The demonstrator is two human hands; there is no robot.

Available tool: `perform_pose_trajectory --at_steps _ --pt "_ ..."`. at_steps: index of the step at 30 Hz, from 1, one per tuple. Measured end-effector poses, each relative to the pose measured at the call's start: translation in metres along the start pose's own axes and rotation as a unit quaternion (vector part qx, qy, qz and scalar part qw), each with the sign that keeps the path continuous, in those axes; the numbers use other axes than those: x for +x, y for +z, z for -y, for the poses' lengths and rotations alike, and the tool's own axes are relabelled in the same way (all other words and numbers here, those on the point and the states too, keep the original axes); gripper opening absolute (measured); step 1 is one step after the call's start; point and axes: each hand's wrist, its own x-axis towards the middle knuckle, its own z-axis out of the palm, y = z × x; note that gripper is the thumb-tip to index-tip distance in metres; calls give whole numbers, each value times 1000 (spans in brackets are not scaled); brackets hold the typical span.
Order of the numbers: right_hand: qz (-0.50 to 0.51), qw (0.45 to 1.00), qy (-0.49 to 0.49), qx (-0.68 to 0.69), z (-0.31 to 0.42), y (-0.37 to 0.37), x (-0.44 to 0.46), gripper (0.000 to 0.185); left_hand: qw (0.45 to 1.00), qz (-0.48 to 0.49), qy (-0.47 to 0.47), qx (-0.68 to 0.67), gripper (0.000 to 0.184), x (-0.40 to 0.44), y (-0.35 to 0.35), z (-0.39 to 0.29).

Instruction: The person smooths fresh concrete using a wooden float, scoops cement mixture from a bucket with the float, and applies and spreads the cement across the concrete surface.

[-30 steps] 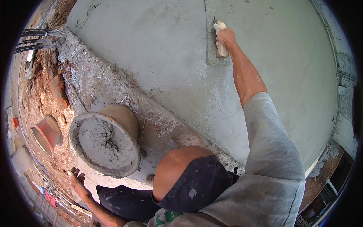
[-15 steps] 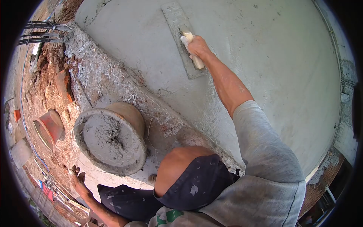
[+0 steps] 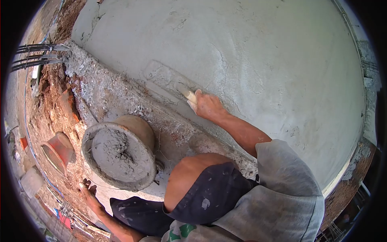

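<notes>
My right hand [image 3: 209, 105] is closed round the pale wooden handle of a long plastering float [image 3: 166, 76]. The float's cement-coated plate lies against the wet grey plastered surface [image 3: 274, 76], close to its lower left edge. Below left of it, a round tub [image 3: 86, 151] holds wet grey mortar [image 3: 121, 155] with a rough lump in its middle. My left hand [image 3: 90, 195] hangs just beside the tub's lower left, holding nothing, its fingers loosely bent and apart.
A strip of rough, mortar-spattered ground [image 3: 105, 86] runs along the plaster's edge. Black reinforcing bars [image 3: 38, 56] stick out at the upper left. A reddish bucket [image 3: 58, 151] lies beyond the tub, near a blue hose [image 3: 29, 129]. My bent knee [image 3: 189, 173] is close to the plaster edge.
My right hand has drawn the float down and toward the plaster's lower left edge, and the plate now slants more. My left hand stays beside the tub. The view has shifted slightly.
</notes>
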Motion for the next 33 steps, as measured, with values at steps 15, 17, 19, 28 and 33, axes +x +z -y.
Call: perform_pose_trajectory --at_steps 15,17,19,28,33 --pt "-376 824 363 220 -256 -122 -72 50 1000 13 6 18 51 19 -10 18" --pt "-407 771 366 325 -269 -113 -81 50 1000 3 -4 28 51 17 -9 14" --pt "-426 718 364 413 -267 -108 -75 47 1000 -4 -5 30 49 16 -14 17" --pt "-311 792 275 447 -155 -105 46 44 1000 -14 -12 -4 48 -4 -25 19" --pt "-183 906 195 328 -74 -107 133 53 997 -48 -56 -35 53 -15 -42 37"
